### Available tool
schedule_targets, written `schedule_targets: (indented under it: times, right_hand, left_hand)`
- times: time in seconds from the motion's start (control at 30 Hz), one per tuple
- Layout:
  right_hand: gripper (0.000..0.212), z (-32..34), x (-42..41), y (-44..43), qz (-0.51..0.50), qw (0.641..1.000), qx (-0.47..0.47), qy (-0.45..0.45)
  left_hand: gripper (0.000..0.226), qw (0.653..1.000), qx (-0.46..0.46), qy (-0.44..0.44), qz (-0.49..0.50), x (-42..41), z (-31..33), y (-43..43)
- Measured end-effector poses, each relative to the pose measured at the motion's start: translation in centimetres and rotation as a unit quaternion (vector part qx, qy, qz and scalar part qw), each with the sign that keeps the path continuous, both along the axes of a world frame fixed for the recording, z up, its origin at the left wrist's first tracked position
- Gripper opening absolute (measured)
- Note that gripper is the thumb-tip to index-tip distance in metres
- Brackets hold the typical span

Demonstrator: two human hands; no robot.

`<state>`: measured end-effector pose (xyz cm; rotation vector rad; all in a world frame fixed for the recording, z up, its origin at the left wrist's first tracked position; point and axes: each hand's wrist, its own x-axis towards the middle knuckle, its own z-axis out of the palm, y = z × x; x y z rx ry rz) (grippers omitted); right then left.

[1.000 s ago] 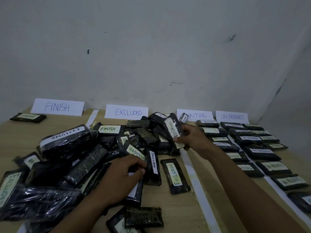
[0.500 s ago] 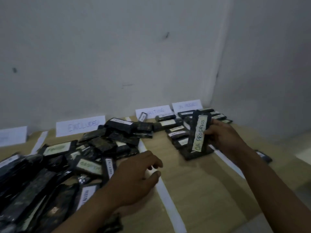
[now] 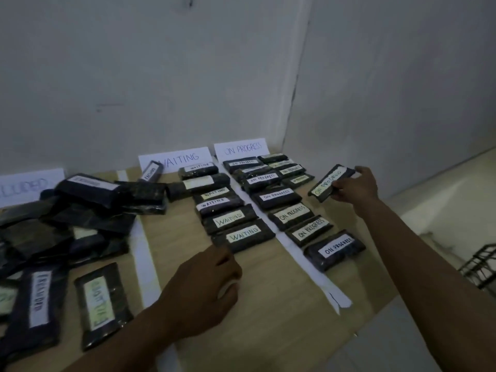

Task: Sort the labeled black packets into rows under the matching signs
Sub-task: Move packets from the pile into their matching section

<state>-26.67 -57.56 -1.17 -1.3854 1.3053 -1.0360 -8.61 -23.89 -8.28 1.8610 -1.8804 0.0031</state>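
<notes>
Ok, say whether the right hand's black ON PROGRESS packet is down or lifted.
Lifted: right hand grips the black packet by one end, tilted.

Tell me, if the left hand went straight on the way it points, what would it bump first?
Probably the nearest WAITING packet, lying just ahead of the left hand; depth is hard to judge.

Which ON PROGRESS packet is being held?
The packet gripped by the right hand, at the far right; the others lie in rows on the table.

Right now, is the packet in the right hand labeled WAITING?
No, the packet held by the right hand reads ON PROGRESS.
</notes>
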Motion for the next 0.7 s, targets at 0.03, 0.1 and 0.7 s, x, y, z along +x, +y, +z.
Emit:
schedule_targets:
  times: [0.03,0.1,0.7]
  right_hand:
    - [0.070,-0.4,0.4,-0.8,0.001,0.999,-0.005,0.033]
    - [0.061,-1.4,1.3,-2.0,0.018,0.993,-0.008,0.119]
    - [0.033,-1.7,2.9,3.5,0.019,0.958,-0.134,0.251]
  left_hand:
    - [0.017,1.000,0.004,-0.003,-0.001,0.1,-0.1,-0.1]
    - [0.020,1.000,0.013,-0.007,-0.002,0.1,-0.1,-0.4]
    - [0.025,1.000,0.027,0.008,0.004,0.1,0.2,-0.4]
